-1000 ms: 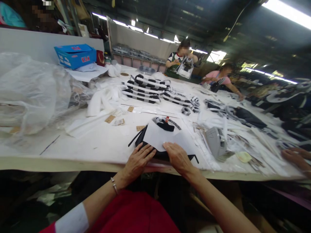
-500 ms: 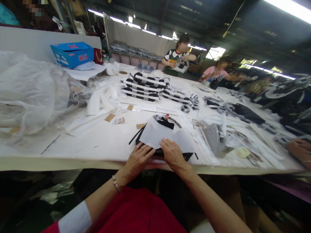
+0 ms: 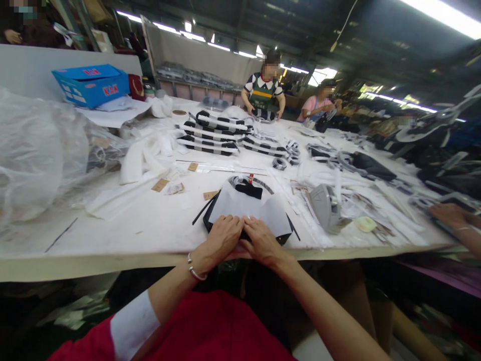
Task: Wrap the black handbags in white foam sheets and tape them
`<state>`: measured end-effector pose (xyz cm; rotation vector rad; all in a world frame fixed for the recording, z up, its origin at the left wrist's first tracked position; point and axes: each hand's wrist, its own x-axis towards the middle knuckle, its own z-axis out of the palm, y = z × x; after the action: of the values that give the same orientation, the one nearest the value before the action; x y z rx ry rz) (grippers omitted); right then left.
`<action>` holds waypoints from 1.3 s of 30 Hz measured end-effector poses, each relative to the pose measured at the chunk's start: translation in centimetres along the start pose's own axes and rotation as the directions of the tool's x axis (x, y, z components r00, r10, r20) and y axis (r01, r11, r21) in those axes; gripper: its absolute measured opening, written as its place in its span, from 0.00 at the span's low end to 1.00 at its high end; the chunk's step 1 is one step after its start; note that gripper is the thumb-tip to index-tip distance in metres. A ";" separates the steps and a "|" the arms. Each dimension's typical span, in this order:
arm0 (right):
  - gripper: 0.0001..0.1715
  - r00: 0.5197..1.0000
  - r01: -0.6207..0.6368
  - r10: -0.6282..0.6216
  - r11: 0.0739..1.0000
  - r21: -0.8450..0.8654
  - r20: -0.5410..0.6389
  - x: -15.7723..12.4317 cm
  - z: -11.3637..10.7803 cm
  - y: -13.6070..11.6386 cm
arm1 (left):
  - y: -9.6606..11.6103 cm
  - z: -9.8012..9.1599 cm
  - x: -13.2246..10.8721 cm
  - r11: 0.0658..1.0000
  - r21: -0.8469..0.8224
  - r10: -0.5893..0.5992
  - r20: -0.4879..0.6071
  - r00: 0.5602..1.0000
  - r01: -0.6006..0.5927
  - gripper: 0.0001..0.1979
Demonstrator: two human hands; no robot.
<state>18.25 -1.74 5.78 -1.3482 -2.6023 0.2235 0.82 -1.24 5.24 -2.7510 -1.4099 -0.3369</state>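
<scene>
A black bag [image 3: 284, 240] lies at the near edge of the table, a white sheet [image 3: 246, 204] spread over its top side. At its far end show a grey striped handle [image 3: 267, 185] and a small red tag [image 3: 251, 178]. My left hand [image 3: 226, 231] and my right hand [image 3: 260, 235] meet at the middle of the bag's near edge. The fingers of both are bent over that edge, pressing on the sheet and bag. My thumbs are mostly hidden.
Black-and-white striped pieces [image 3: 212, 135] lie stacked further back, near several tape rolls [image 3: 280, 163]. A grey tape dispenser [image 3: 325, 208] stands at right, a blue box [image 3: 92, 85] and clear plastic [image 3: 33, 155] at left. Another person's hand [image 3: 449, 214] works at far right.
My left hand has moved right and up onto the sheet's near edge, beside my right hand. Both hands have closed over the bag's edge. The view has shifted slightly.
</scene>
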 end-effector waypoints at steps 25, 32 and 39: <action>0.20 0.991 -0.120 0.125 0.988 0.097 -0.046 0.6 0.8 4.1 | -0.4 -0.5 1.0 0.999 0.005 0.043 0.036 0.998 -0.043 0.29; 0.19 0.993 -0.118 0.118 0.992 0.032 0.005 0.8 0.9 4.1 | -0.9 -0.2 1.6 0.998 -0.020 0.060 0.097 0.993 -0.058 0.32; 0.17 0.987 -0.156 0.156 0.988 -0.016 -0.028 0.6 1.0 2.7 | -1.1 0.4 1.2 0.995 -0.090 0.041 0.134 0.990 -0.029 0.30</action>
<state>19.80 0.25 4.31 -1.5522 -2.4847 0.2040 0.70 0.44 5.07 -2.9175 -1.4053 -0.2186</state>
